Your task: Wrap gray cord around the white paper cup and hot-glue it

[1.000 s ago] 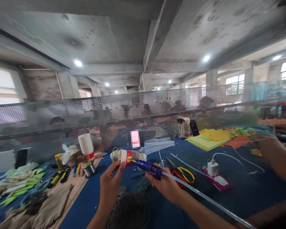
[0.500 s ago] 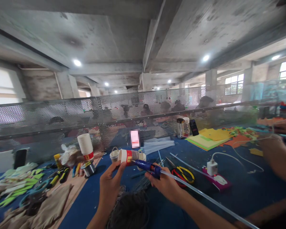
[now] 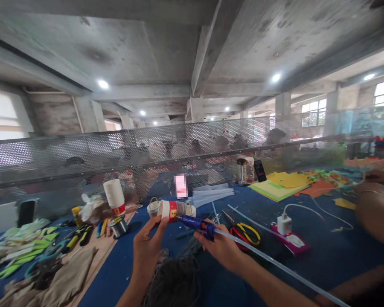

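My left hand (image 3: 147,249) holds a paper cup (image 3: 172,210) on its side, white with a red band and grey cord wound around its far part. In my right hand (image 3: 222,249) is a blue glue gun (image 3: 196,224), its tip touching the cup's side. A long clear glue stick (image 3: 275,267) sticks out behind the gun toward the lower right. A heap of grey cord (image 3: 176,279) lies under my hands on the blue table (image 3: 323,256).
Red-and-yellow scissors (image 3: 248,233), a white charger (image 3: 283,224) with cable, stacked cups (image 3: 114,197), pliers (image 3: 78,236), green paper cut-outs (image 3: 9,251) and coloured sheets (image 3: 283,183) surround me. A perforated metal screen (image 3: 83,157) crosses the table. Another person's arm (image 3: 376,213) reaches in at right.
My hands with cup and glue gun have hardly shifted. The other person's arm at right has drawn back slightly to the right.
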Demonstrator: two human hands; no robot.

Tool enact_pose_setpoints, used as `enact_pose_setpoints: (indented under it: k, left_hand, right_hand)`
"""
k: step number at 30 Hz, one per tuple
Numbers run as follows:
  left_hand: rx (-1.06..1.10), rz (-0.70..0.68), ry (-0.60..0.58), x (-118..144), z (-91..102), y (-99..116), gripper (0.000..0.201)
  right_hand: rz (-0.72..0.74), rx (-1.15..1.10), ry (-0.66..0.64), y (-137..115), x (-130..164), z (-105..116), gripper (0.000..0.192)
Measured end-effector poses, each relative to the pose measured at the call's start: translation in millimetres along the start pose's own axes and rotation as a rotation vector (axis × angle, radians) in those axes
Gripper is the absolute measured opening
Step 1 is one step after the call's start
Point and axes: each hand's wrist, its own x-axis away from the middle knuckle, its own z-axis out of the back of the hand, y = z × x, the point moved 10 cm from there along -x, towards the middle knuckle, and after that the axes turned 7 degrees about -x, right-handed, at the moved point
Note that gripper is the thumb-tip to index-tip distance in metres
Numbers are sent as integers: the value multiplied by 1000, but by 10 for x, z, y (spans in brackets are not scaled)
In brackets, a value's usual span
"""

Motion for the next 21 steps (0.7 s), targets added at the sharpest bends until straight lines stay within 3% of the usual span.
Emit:
enact_pose_setpoints:
  k: [21]
  left_hand:
    - [-9, -4, -8, 11, 1, 28, 33]
  right_hand:
    - [45, 30, 0, -43, -23, 18, 33]
